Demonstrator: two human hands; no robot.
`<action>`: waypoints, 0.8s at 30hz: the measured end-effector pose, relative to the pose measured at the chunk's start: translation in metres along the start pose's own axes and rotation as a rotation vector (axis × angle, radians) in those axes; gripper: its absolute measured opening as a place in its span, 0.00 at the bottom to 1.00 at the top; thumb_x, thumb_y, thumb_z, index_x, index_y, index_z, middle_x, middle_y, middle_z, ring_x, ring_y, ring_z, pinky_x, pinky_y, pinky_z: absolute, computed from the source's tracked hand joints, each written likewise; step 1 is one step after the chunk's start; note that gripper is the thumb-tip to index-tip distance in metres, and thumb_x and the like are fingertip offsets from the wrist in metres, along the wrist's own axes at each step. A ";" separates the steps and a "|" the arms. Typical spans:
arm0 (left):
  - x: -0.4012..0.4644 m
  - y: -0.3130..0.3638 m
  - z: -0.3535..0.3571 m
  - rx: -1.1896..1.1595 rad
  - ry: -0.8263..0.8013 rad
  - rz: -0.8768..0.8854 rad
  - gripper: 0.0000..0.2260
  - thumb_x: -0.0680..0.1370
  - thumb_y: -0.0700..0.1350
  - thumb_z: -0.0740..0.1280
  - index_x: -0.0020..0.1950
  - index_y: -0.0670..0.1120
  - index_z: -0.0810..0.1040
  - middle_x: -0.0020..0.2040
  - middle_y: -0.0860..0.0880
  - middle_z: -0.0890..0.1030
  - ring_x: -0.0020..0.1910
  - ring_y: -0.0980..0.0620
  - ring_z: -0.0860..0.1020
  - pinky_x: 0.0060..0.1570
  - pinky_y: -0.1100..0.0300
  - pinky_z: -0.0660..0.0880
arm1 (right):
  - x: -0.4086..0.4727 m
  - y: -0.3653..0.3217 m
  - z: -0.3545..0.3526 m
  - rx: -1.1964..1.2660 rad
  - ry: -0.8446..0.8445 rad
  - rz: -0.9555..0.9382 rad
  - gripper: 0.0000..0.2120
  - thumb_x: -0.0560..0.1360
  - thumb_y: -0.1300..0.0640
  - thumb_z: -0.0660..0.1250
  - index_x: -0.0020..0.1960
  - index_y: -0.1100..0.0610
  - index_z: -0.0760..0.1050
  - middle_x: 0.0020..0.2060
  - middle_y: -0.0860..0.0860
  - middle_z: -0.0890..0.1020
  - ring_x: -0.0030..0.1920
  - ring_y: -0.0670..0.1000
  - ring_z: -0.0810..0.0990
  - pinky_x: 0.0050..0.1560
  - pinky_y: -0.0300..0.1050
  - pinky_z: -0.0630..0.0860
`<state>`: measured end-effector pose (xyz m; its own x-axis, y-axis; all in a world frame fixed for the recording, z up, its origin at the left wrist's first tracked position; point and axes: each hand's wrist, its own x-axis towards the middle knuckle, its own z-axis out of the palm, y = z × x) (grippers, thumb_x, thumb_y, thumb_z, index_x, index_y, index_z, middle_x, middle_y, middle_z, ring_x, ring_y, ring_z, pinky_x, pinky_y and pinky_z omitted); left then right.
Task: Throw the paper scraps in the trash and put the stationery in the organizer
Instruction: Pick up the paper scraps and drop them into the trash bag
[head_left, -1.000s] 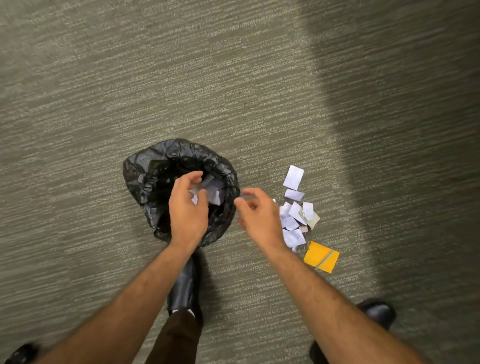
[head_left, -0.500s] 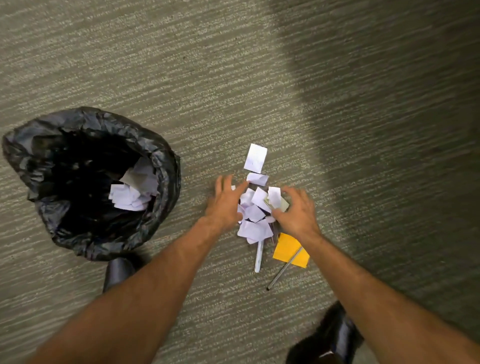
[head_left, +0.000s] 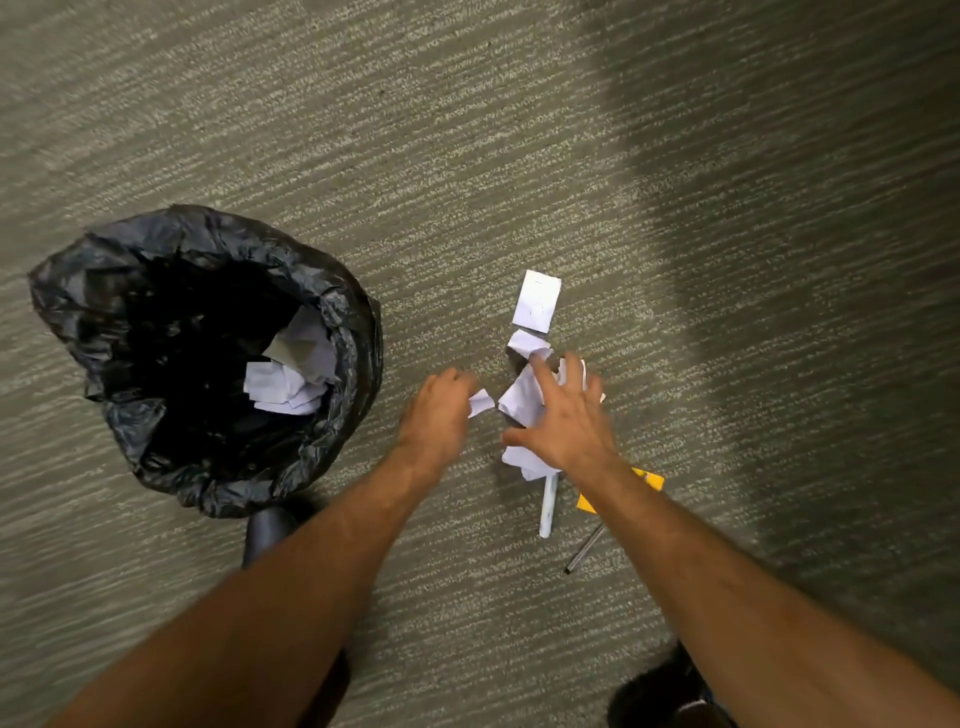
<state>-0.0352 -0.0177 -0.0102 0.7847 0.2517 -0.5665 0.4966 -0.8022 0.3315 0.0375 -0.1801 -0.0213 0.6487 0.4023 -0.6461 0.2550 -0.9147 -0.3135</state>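
Observation:
A trash bin lined with a black bag (head_left: 343, 306) stands on the carpet at the left, with white paper scraps (head_left: 288, 374) inside. A small pile of white scraps (head_left: 522, 397) lies to its right, and one larger scrap (head_left: 537, 300) sits just beyond the pile. My left hand (head_left: 439, 410) is curled at the pile's left side with a small scrap (head_left: 480, 401) at its fingertips. My right hand (head_left: 569, 421) spreads over the pile, fingers apart, pressing on the scraps. A white pen (head_left: 548, 503), a thin dark pen (head_left: 584, 550) and an orange sticky-note pad (head_left: 652, 480) lie just below the pile.
The floor is grey-green striped carpet. My black shoes are at the bottom: one (head_left: 267, 530) beside the bin, the other (head_left: 662, 693) at the lower right. A darker shadow band covers the right side of the carpet.
Both hands left the bin's mouth and came down onto the scrap pile on the right. Since half a second ago the right hand has slid over the pile and bunched the scraps together.

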 end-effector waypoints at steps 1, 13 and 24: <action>-0.004 -0.004 -0.004 -0.039 0.023 -0.014 0.11 0.79 0.33 0.64 0.57 0.45 0.78 0.54 0.46 0.78 0.53 0.44 0.76 0.46 0.50 0.72 | 0.000 -0.007 0.004 -0.055 -0.009 0.003 0.49 0.61 0.37 0.77 0.75 0.44 0.56 0.74 0.57 0.56 0.70 0.66 0.58 0.56 0.63 0.75; 0.025 0.017 -0.028 -0.316 0.226 -0.116 0.07 0.80 0.42 0.68 0.58 0.47 0.79 0.53 0.53 0.77 0.47 0.54 0.74 0.43 0.63 0.67 | 0.007 0.008 -0.013 -0.052 0.110 -0.099 0.10 0.76 0.69 0.59 0.53 0.60 0.75 0.56 0.58 0.74 0.52 0.62 0.76 0.39 0.51 0.69; 0.100 0.076 -0.025 -0.410 0.030 -0.089 0.22 0.75 0.37 0.73 0.67 0.45 0.75 0.66 0.44 0.68 0.59 0.44 0.76 0.56 0.62 0.69 | -0.011 0.071 -0.056 0.456 0.214 0.096 0.10 0.75 0.64 0.68 0.54 0.54 0.77 0.51 0.53 0.82 0.47 0.55 0.78 0.44 0.45 0.71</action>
<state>0.0903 -0.0395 -0.0228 0.7397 0.3311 -0.5859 0.6646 -0.4966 0.5584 0.0892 -0.2520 0.0024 0.7985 0.2568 -0.5445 -0.1204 -0.8181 -0.5624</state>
